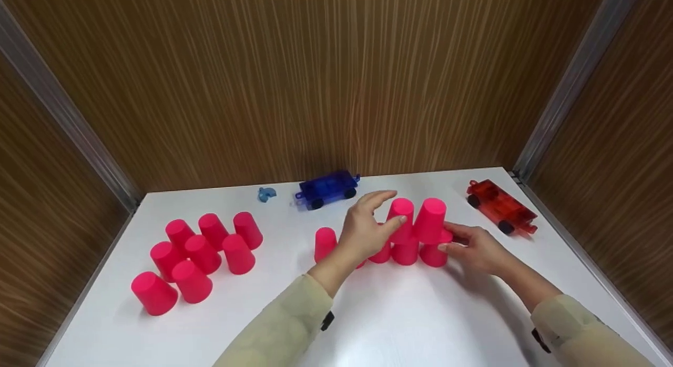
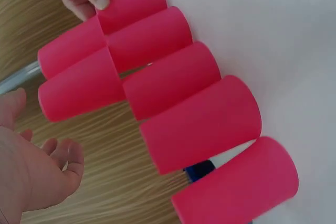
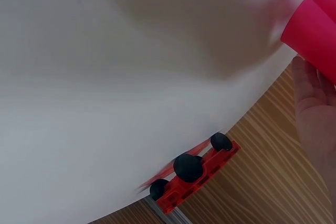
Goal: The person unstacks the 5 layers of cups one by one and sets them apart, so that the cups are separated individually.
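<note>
Several pink cups stand upside down in a row, among them the leftmost row cup [image 1: 325, 243] and the end cup [image 1: 434, 256]. On top of the row sit two more, the left upper cup [image 1: 400, 222] and the right upper cup [image 1: 431, 220]. My right hand [image 1: 476, 248] holds the end cup near its top, thumb [image 2: 101, 1] in front and fingers behind. Close to the left upper cup, my left hand [image 1: 365, 227] has its thumb and fingers spread; the left wrist view shows a gap between hand and cup. My left arm hides part of the row.
Another group of upturned pink cups [image 1: 202, 254] stands on the left of the white table [image 1: 399, 325]. Along the back are a blue toy car [image 1: 328, 189] and a small light-blue piece [image 1: 266, 193]. A red toy car [image 1: 502, 206] stands at right. Wood-patterned panels [image 1: 326, 93] enclose the table.
</note>
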Demonstrator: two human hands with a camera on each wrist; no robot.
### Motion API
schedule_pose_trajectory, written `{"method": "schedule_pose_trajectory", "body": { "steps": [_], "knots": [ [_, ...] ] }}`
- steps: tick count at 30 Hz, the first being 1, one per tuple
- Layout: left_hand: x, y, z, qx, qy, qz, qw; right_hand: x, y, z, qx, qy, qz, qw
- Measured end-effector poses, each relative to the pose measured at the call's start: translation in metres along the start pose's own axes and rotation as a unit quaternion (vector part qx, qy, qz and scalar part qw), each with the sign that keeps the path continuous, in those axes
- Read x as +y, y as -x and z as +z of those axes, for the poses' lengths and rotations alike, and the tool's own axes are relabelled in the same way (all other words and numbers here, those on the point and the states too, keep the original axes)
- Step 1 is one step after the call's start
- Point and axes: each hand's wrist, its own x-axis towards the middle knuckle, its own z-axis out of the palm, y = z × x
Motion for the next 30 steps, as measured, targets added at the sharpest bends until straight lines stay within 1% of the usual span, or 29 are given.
{"method": "schedule_pose_trajectory", "body": {
  "steps": [5,8,11,15,18,21,25,26,30],
  "knots": [
    [-0.004,-0.005,0.01,0.0,-0.004,-0.032,0.9995,-0.004,-0.001,0.0,-0.003,0.005,-0.013,0.9999],
    [-0.005,-0.006,0.013,-0.001,-0.003,-0.055,0.9985,-0.004,-0.002,0.0,-0.005,0.003,-0.009,0.9999],
    [-0.005,-0.006,0.014,0.0,0.004,-0.069,0.9976,-0.004,-0.003,0.001,-0.007,0.006,-0.004,0.9999],
    [-0.006,-0.004,0.014,0.001,0.024,-0.067,0.9974,-0.005,-0.004,0.002,-0.007,0.008,-0.006,0.9999],
    [-0.006,-0.001,0.011,0.004,0.033,-0.058,0.9978,-0.005,-0.003,0.003,-0.007,0.006,-0.007,0.9999],
    [-0.008,0.004,0.004,0.016,0.034,-0.037,0.9986,-0.004,-0.003,0.004,-0.007,0.006,-0.012,0.9999],
    [-0.01,0.012,-0.012,0.037,0.037,-0.013,0.9986,-0.003,-0.002,0.003,-0.002,0.009,-0.022,0.9997],
    [-0.011,0.014,-0.018,0.042,0.035,-0.01,0.9984,-0.002,-0.002,0.002,-0.002,0.009,-0.022,0.9997],
    [-0.018,0.026,-0.042,0.064,0.029,-0.022,0.9973,-0.001,-0.001,0.0,-0.006,0.01,-0.006,0.9999]
  ]
}}
